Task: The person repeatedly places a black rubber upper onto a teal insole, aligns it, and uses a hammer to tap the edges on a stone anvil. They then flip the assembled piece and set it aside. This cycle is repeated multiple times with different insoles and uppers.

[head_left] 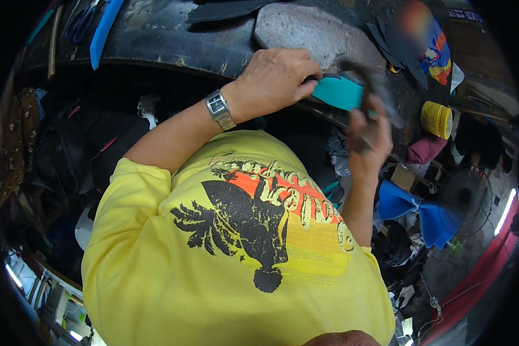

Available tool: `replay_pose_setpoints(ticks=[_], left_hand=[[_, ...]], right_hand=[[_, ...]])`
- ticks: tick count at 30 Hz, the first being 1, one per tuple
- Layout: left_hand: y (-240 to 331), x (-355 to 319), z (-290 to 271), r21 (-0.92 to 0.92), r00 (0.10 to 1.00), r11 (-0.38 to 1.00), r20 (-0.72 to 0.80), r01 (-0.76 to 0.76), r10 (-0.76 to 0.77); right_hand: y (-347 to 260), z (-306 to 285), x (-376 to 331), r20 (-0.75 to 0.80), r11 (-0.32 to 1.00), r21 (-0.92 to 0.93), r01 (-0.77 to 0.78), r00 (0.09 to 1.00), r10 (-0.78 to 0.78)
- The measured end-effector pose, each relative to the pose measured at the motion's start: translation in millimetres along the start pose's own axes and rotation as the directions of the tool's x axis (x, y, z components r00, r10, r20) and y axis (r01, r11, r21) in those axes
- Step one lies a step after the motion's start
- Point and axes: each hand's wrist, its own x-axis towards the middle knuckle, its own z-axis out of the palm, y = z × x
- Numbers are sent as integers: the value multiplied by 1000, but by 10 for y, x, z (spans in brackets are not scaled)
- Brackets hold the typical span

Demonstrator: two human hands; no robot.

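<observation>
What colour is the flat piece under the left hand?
The flat piece is teal, seen in the head view.

A round yellow tin [436,119] with dark print on its side lies tipped at the right end of the dark workbench [155,34], just above a maroon bundle. Behind it, near the top right, a colourful package [435,55] in blue, red and yellow leans among dark scraps; its upper part is blurred.
</observation>
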Motion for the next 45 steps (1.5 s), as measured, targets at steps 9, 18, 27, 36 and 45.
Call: replay_pose_setpoints(ticks=[9, 18, 27, 36, 45], left_hand=[[30, -73, -8, -47, 997, 996, -2, 82, -82], [-10, -73, 30, -30, 999, 999, -1, 41, -41], [-22, -14, 35, -13, 1000, 1000, -18, 3, -4], [52, -85, -37, -55, 991, 990, 28, 129, -128], [22, -106, -6, -42, 999, 998, -6, 43, -43]], right_hand=[[128, -59, 86, 158, 977, -106, -185, 967, 200], [66, 89, 53, 49, 988, 130, 82, 995, -89], [-86, -83, 40, -17, 942, 226, -249, 966, 259], [150, 16, 80, 140, 990, -143, -3, 990, 24], [-151, -85, 94, 76, 968, 44, -247, 967, 244]])
